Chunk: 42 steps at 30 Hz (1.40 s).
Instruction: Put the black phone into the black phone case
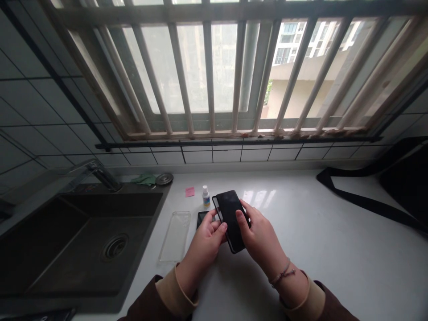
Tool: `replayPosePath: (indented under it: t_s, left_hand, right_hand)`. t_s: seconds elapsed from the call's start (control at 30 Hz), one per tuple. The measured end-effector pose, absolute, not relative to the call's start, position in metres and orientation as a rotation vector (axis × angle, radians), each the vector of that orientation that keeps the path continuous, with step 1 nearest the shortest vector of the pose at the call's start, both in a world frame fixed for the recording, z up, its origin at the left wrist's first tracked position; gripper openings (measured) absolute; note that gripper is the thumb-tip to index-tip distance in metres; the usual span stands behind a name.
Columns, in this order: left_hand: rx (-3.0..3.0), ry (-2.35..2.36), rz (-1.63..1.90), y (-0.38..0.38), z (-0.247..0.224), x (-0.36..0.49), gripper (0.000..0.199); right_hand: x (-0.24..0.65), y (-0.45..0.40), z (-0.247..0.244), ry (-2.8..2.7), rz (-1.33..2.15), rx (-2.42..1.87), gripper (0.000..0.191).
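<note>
Over the white counter, a black phone [232, 220] is tilted between my two hands. My right hand [257, 229] closes round its right side, thumb resting on the dark face. At its left edge is a thin, black-edged clear sheet [216, 203], like a screen protector, partly overlapped by the phone. My left hand [210, 232] pinches that sheet near the phone's left edge; its fingertips are partly hidden. A clear phone case [175, 236] lies flat to the left. Behind my left hand sits a flat dark object [201, 217], mostly covered. Beyond it a small white spray bottle [206, 196] stands upright.
A dark sink [133, 263] with a metal faucet [103, 174] takes up the left. Near its back corner lie a green cloth [144, 179] and a round metal drain cover [164, 179]. A pink paper square [190, 191] is on the counter. At right is a black strap [347, 194].
</note>
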<state>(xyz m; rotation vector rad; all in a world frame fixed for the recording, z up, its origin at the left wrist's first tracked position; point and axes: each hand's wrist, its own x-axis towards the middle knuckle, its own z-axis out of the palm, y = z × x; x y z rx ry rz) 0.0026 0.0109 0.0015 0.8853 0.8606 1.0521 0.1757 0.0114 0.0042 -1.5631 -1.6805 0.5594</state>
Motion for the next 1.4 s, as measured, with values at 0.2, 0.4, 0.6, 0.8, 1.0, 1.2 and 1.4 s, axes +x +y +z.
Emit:
replayPosePath:
  t_s: [0.2,0.4,0.6,0.8,1.0,1.2,1.4]
  left_hand:
    - [0.864,0.874,1.035,0.011,0.000,0.002,0.077]
    - [0.838,0.866,1.013,0.008,-0.006,0.002,0.070]
    - [0.844,0.887,1.036,0.012,-0.009,0.000,0.062]
    - [0.873,0.907,0.978,0.010,-0.007,0.000,0.050]
    - [0.933,0.910,0.837,0.009,-0.008,0.000,0.052]
    - [0.993,0.954,0.854,0.011,-0.010,-0.005,0.045]
    - [1.173,1.040,0.927,0.013,-0.004,-0.008,0.055]
  right_hand:
    - [0.176,0.010,0.004,-1.784,0.485,-1.604,0.067]
    - [0.179,0.010,0.007,-1.813,0.429,-1.631,0.059]
    - [0.185,0.012,0.010,-1.739,0.399,-1.609,0.059]
    - [0.193,0.026,0.003,-1.450,0.667,-1.612,0.054]
    - [0.193,0.036,-0.012,-1.340,1.032,-1.486,0.071]
    - [0.183,0.034,-0.017,-1.454,1.008,-1.446,0.071]
    - [0.176,0.025,-0.009,-1.607,0.953,-1.394,0.065]
